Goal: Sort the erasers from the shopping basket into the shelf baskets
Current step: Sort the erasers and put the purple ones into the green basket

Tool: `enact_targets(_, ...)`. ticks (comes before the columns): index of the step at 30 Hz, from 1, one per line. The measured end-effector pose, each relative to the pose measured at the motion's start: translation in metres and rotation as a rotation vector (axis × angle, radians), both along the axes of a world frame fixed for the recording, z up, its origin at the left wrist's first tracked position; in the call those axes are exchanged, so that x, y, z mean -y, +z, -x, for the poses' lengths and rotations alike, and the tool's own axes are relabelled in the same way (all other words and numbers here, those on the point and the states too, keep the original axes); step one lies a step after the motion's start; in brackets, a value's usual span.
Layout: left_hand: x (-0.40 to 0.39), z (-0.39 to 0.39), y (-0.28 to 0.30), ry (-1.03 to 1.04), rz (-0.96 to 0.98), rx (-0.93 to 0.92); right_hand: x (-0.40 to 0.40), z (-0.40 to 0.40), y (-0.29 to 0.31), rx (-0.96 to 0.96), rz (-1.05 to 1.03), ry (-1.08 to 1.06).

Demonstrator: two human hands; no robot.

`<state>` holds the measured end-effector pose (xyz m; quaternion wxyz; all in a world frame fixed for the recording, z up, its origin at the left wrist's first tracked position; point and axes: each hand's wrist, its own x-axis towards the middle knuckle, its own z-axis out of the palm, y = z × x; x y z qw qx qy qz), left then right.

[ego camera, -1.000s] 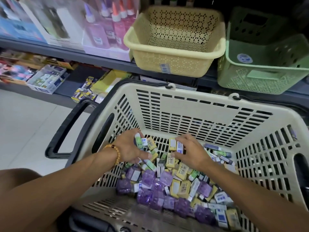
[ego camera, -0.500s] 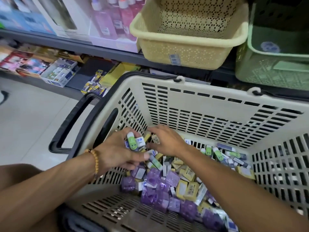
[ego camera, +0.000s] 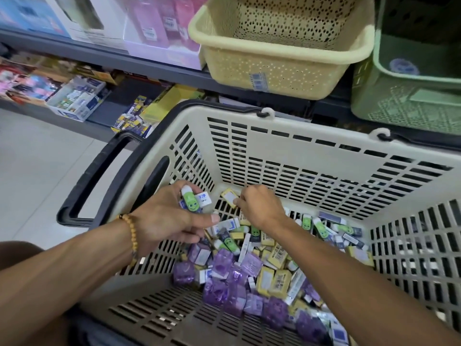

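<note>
Cream plastic slats wall the shopping basket (ego camera: 287,148), and in the head view its floor carries a loose heap of erasers (ego camera: 252,265): purple-wrapped ones toward the near edge, yellow-sleeved ones in the middle, green-sleeved ones toward the far right corner. The left hand (ego camera: 172,221) is curled round a small bunch of collected erasers, a green-sleeved eraser (ego camera: 190,199) standing up at its fingertips. The right hand (ego camera: 259,208) pinches down at a yellow-sleeved eraser (ego camera: 229,196) by the far left corner. On the shelf (ego camera: 104,49) above wait a yellow shelf basket (ego camera: 282,58) and a green shelf basket (ego camera: 409,96). To gather well, the person should probably pick one kind at a time, lift each piece clear of its neighbours, and keep the left bunch small enough that nothing slips out on the way up to the shelf
</note>
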<state>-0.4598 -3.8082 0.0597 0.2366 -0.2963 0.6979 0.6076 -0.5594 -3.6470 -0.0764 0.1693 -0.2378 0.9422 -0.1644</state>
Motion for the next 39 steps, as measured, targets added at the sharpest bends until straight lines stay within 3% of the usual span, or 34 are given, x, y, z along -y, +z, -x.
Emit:
enact_targets(3, 0.001, 0.002, 0.002, 0.023, -0.026, -0.013, -0.008, -0.006, -0.002, -0.146, 0.021, 0.044)
enact_targets(9, 0.005, 0.0, 0.007, 0.055, -0.073, -0.059, 0.001, 0.001, -0.004, -0.112, -0.017, 0.244)
enact_targets(14, 0.005, -0.012, 0.014, 0.053, -0.073, -0.11, 0.016, 0.001, -0.008, -0.158, -0.011, 0.164)
enact_targets(23, 0.004, -0.013, 0.02, 0.071, -0.08, -0.172, -0.032, -0.002, -0.007, 0.148, 0.049, 0.208)
enact_targets(29, 0.005, -0.015, 0.019, 0.099, -0.087, -0.191, -0.021, -0.009, -0.005, 0.053, 0.127, 0.057)
enact_targets(33, 0.007, -0.015, 0.017, 0.115, -0.09, -0.197, -0.009, -0.014, -0.007, -0.096, 0.125, 0.083)
enact_targets(39, 0.006, -0.013, 0.015, 0.101, -0.072, -0.19, -0.007, -0.013, -0.006, -0.075, 0.201, 0.156)
